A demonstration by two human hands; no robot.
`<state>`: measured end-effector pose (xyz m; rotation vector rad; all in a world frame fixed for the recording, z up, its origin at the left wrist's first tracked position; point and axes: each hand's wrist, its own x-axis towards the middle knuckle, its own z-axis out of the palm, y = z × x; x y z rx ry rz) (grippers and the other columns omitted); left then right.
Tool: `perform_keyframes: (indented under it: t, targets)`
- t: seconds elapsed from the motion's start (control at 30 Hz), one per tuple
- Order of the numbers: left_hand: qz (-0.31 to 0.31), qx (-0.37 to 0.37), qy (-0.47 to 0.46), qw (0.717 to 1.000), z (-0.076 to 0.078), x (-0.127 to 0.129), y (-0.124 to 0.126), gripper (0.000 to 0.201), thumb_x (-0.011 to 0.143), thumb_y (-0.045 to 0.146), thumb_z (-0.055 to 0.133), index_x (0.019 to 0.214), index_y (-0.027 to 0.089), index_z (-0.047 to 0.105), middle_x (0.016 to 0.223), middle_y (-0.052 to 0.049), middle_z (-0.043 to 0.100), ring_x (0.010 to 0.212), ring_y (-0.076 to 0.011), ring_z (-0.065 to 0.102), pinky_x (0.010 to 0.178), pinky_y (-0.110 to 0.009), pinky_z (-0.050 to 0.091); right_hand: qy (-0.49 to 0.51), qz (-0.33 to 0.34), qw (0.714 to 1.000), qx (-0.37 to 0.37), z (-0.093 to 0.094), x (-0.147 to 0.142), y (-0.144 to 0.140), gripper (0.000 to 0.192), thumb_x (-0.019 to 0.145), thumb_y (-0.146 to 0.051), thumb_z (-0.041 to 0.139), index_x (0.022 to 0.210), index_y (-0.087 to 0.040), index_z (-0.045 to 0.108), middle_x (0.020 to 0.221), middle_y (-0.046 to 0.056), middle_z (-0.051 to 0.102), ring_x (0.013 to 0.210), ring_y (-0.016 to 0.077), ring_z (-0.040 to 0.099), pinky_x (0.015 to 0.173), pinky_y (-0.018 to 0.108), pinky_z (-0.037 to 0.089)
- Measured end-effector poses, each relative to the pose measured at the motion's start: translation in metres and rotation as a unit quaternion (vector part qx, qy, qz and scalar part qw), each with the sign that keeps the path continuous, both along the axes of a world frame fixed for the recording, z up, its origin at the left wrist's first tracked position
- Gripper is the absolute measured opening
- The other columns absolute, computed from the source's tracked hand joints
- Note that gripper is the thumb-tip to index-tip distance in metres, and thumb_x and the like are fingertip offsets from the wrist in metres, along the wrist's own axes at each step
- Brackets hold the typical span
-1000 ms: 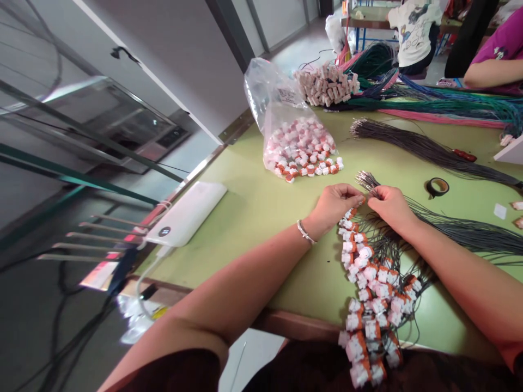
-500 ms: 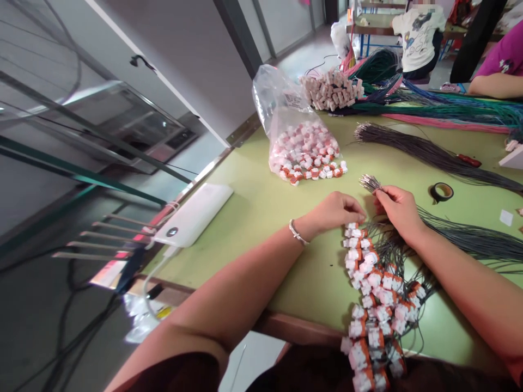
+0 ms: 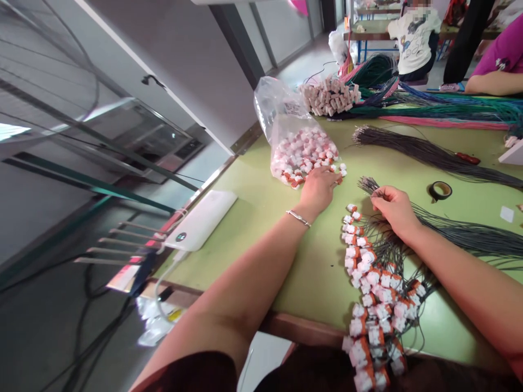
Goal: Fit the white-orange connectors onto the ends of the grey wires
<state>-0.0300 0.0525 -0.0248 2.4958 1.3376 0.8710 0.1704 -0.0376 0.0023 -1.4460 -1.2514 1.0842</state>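
Note:
My left hand (image 3: 319, 188) reaches over the loose white-and-orange connectors (image 3: 293, 182) at the mouth of a clear plastic bag (image 3: 281, 117). Its fingers are stretched out and touch the connectors; the fingertips are partly hidden. My right hand (image 3: 394, 209) is closed, thumb against fingers, on dark wires (image 3: 461, 231) just behind their bare metal ends (image 3: 368, 184). Below it, a long cluster of connectors fitted on wires (image 3: 373, 277) runs down the table and over its front edge towards my lap.
Another bundle of dark wires (image 3: 408, 144) lies farther back, with a red-handled tool (image 3: 468, 158) beside it. A roll of black tape (image 3: 440, 190) is at right. A white power bank (image 3: 204, 220) lies at the left edge. Coloured wires (image 3: 441, 111) and a co-worker's arm (image 3: 494, 81) are behind.
My left hand has left the top of the connector cluster and moved forward and left to the loose connectors by the bag. My right hand keeps its grip on the wires.

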Motion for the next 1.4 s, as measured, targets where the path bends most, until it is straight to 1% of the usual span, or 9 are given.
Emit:
perform_keyframes:
  t: [0.2, 0.33, 0.4, 0.53, 0.6, 0.7, 0.93, 1.13, 1.4]
  targets:
    - [-0.049, 0.009, -0.005, 0.999, 0.004, 0.008, -0.011, 0.023, 0.083, 0.016, 0.052, 0.091, 0.019, 0.072, 0.094, -0.010, 0.070, 0.102, -0.0263, 0.058, 0.095, -0.044, 0.041, -0.032, 0.009, 0.999, 0.011, -0.002, 0.001, 0.000, 0.017, 0.066, -0.034, 0.059, 0.066, -0.017, 0.059, 0.055, -0.004, 0.050, 0.050, 0.0090, 0.035, 0.049, 0.024, 0.029]
    - [-0.022, -0.068, -0.146, 0.987, 0.010, 0.015, -0.026, 0.015, 0.079, 0.020, 0.059, 0.087, 0.017, 0.071, 0.090, -0.009, 0.069, 0.091, -0.0219, 0.061, 0.090, -0.039, 0.045, -0.049, 0.014, 0.998, 0.035, -0.004, 0.002, 0.000, 0.019, 0.068, -0.035, 0.059, 0.063, -0.017, 0.057, 0.056, -0.004, 0.048, 0.055, 0.0101, 0.039, 0.054, 0.025, 0.031]
    - [-0.012, -0.170, -0.267, 0.949, 0.014, 0.019, -0.038, 0.017, 0.079, 0.023, 0.062, 0.091, 0.015, 0.070, 0.090, -0.008, 0.069, 0.084, -0.0186, 0.061, 0.082, -0.035, 0.047, -0.051, 0.012, 0.998, 0.043, -0.003, 0.002, 0.000, 0.018, 0.068, -0.034, 0.058, 0.063, -0.018, 0.055, 0.058, -0.004, 0.047, 0.057, 0.0104, 0.039, 0.055, 0.025, 0.032]
    - [-0.083, -0.383, -0.429, 0.814, 0.020, 0.027, -0.057, 0.023, 0.079, 0.029, 0.064, 0.096, 0.015, 0.070, 0.081, -0.005, 0.067, 0.069, -0.0122, 0.059, 0.064, -0.027, 0.046, -0.055, 0.008, 0.996, 0.063, -0.001, 0.002, -0.003, 0.013, 0.068, -0.030, 0.055, 0.063, -0.018, 0.053, 0.058, -0.004, 0.046, 0.057, 0.0105, 0.038, 0.056, 0.024, 0.032]
    - [-0.102, -0.432, -0.465, 0.766, 0.021, 0.029, -0.060, 0.022, 0.076, 0.029, 0.067, 0.093, 0.015, 0.071, 0.077, -0.004, 0.065, 0.064, -0.0101, 0.056, 0.059, -0.024, 0.043, -0.058, 0.002, 0.996, 0.074, 0.002, 0.001, -0.005, 0.011, 0.068, -0.028, 0.054, 0.063, -0.019, 0.052, 0.058, -0.004, 0.045, 0.057, 0.0106, 0.038, 0.056, 0.024, 0.033]
    - [-0.120, -0.470, -0.482, 0.730, 0.020, 0.028, -0.058, 0.022, 0.072, 0.028, 0.072, 0.089, 0.014, 0.072, 0.075, -0.003, 0.064, 0.060, -0.0082, 0.053, 0.055, -0.022, 0.040, -0.064, -0.006, 0.995, 0.082, 0.004, 0.000, -0.006, 0.010, 0.067, -0.028, 0.053, 0.062, -0.019, 0.052, 0.057, -0.004, 0.044, 0.057, 0.0104, 0.037, 0.055, 0.024, 0.032]
    - [-0.138, -0.491, -0.480, 0.714, 0.020, 0.028, -0.059, 0.026, 0.073, 0.029, 0.073, 0.090, 0.011, 0.071, 0.073, -0.003, 0.063, 0.060, -0.0073, 0.051, 0.056, -0.021, 0.038, -0.108, -0.001, 0.989, 0.104, -0.001, -0.003, -0.004, 0.008, 0.066, -0.026, 0.052, 0.063, -0.019, 0.052, 0.053, -0.005, 0.043, 0.051, 0.0096, 0.036, 0.051, 0.024, 0.031]
    - [-0.129, -0.489, -0.481, 0.716, 0.022, 0.029, -0.060, 0.024, 0.072, 0.028, 0.073, 0.088, 0.011, 0.071, 0.072, -0.002, 0.064, 0.058, -0.0069, 0.051, 0.056, -0.022, 0.038, -0.162, -0.017, 0.979, 0.122, -0.003, -0.003, -0.004, 0.007, 0.067, -0.024, 0.050, 0.062, -0.020, 0.049, 0.052, -0.005, 0.044, 0.049, 0.0097, 0.038, 0.051, 0.024, 0.032]
    - [-0.082, -0.452, -0.443, 0.770, 0.019, 0.033, -0.062, 0.023, 0.069, 0.026, 0.076, 0.085, 0.011, 0.071, 0.065, -0.002, 0.066, 0.055, -0.0076, 0.054, 0.057, -0.022, 0.043, -0.227, -0.007, 0.963, 0.145, -0.005, -0.003, -0.005, 0.005, 0.068, -0.024, 0.050, 0.064, -0.020, 0.049, 0.053, -0.004, 0.047, 0.050, 0.0105, 0.041, 0.053, 0.025, 0.034]
